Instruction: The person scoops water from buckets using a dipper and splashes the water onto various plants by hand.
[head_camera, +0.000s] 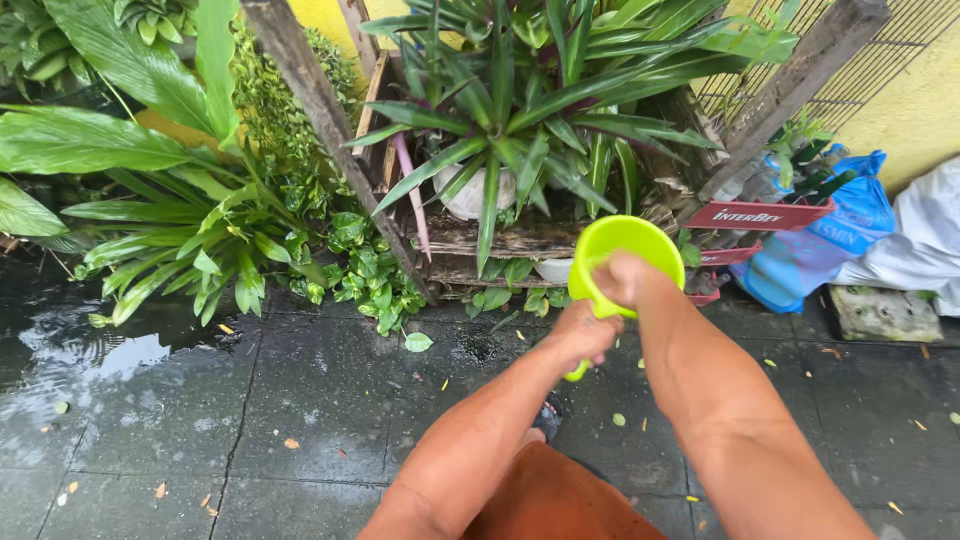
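Head view: a lime-green dipper (622, 250) is gripped below the spiky potted plant (520, 110), handle by left hand (585, 335), rim by right hand (625, 280).

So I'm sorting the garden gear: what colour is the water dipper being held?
Lime green, seen in the head view: the dipper.

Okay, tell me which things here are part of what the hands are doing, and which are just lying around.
In use:
- lime-green dipper
- left hand on its handle
- right hand at its rim
- spiky potted plant in front

Lying about:
- blue plastic bag
- white sack
- red crate
- fallen leaves on wet paving
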